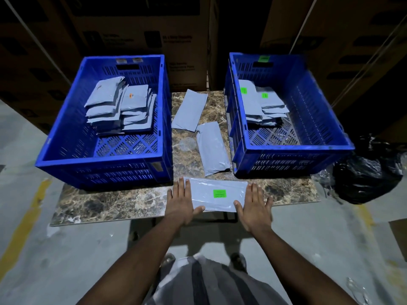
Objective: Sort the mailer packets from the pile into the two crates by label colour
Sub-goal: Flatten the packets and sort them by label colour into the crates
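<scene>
Fingers (182,190) straight, flat at both ends of green-labelled packet (218,194); grey mailers stacked in left crate (103,159) and right crate (293,148).

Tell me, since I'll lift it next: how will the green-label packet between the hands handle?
The packet lies flat and thin, so it is probably light and floppy. Its glossy plastic looks slippery. The left hand and right hand hold opposite ends, which should limit sagging.

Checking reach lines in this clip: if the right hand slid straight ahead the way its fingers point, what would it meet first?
Probably the right blue crate: the right hand lies flat on the green-labelled packet, fingers pointing away from the person toward the crate's near wall. Only bare marble tabletop seems to lie between, though depth is uncertain.
</scene>
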`<state>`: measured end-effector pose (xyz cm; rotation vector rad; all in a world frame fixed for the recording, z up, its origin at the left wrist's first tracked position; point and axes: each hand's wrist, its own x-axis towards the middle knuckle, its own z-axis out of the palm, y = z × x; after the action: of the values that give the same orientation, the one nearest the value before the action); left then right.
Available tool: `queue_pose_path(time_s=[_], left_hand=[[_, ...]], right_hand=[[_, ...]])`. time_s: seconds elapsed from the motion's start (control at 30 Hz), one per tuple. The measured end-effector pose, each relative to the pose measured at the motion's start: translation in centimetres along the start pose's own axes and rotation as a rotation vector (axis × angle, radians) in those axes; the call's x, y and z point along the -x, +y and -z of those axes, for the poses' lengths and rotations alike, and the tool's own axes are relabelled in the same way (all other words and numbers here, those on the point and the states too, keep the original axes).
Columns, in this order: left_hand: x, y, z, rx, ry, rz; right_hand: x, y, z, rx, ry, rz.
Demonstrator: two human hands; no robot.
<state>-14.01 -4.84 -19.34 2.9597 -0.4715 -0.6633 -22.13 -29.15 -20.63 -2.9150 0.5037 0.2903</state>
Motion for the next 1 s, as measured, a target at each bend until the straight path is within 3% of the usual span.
queue_pose_path(time_s=[0.1,0.2,0.37,0.47,0.6,0.73,0.9,1.0], left_hand=[[1.1,-0.7,-0.3,-0.022,0.214,-0.181],[0.9,-0.8,-0.8,-0.059,0.208,-0.411],[0.4,-1.8,-1.6,-0.245,0.126,-0.464],[1.3,-1.8,-2.0,-0.204,0.094,-0.345],[2.4,-0.4,-2.2,0.081,0.089,-0.043],[2.5,1.3,-1.2,0.455,0.251,0.302],[1.2,1.7,0.2,0.625,0.254,0.433],[0.8,1.6,1.4,0.843,0.265,0.449]], right_hand=[[0.7,-1.2,0.1,0.051,0.078,0.239],[1.6,-3.3,-0.9,0.087,0.018,0.509],[2.4,-2.8,-1.8,0.158,-0.024,0.478],[3.0,-0.2,-1.5,0.143,-0.03,0.339],[3.4,1.9,-1.5,0.111,-0.08,0.176],[3.2,1.0,-1.6,0.075,-0.118,0.109],[3.2,0.7,-1.6,0.087,-0.109,0.104],[3.2,0.4,-1.0,0.066,-0.126,0.098]])
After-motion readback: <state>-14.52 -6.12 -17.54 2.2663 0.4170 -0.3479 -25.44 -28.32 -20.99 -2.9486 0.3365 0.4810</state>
